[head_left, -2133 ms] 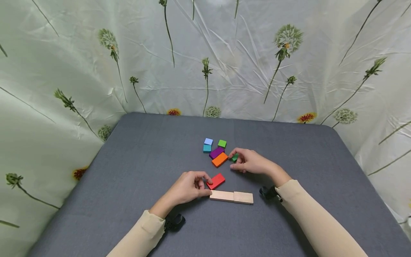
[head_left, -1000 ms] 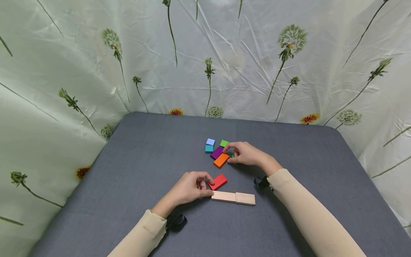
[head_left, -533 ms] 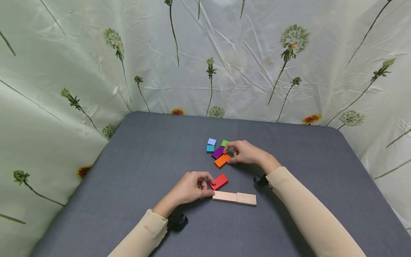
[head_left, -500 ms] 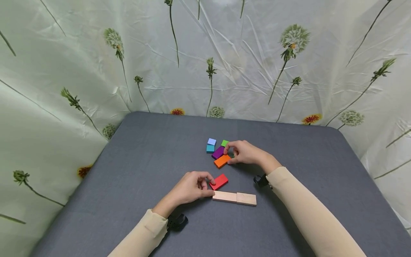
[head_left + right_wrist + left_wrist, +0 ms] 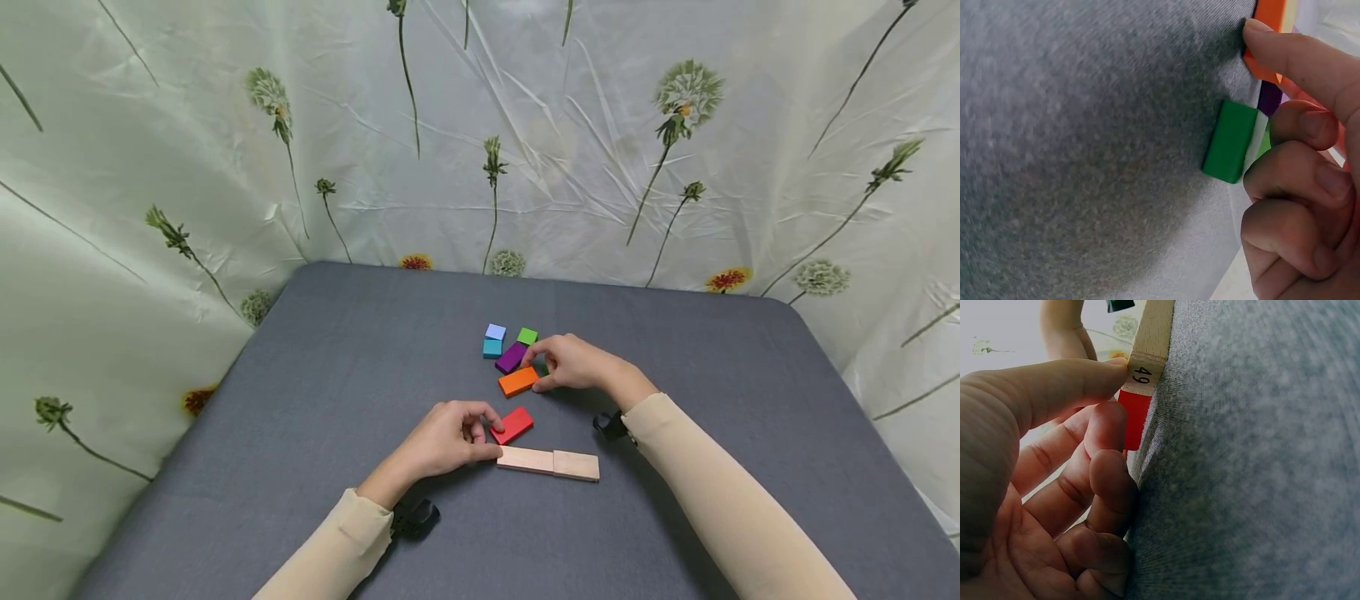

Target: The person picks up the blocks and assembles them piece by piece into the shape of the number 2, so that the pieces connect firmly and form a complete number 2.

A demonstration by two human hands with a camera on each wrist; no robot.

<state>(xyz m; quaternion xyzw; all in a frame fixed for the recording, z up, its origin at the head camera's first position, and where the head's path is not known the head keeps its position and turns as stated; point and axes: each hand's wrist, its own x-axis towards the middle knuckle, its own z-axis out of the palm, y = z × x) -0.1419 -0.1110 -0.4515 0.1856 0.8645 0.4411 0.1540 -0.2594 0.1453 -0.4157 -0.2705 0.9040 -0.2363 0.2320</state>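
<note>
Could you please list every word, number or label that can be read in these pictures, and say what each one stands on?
"49": printed on a small label on the end of the wooden block, which the left hand touches with its thumb.
No other readable text shows in any view; the coloured blocks look unmarked.

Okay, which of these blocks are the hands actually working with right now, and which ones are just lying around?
In hand:
- red block, touched by left hand
- long wooden block, at the left thumb
- orange block, touched by right hand
- dark green block, beside the right fingers

Lying about:
- purple block
- light green block
- light blue block
- teal block
</note>
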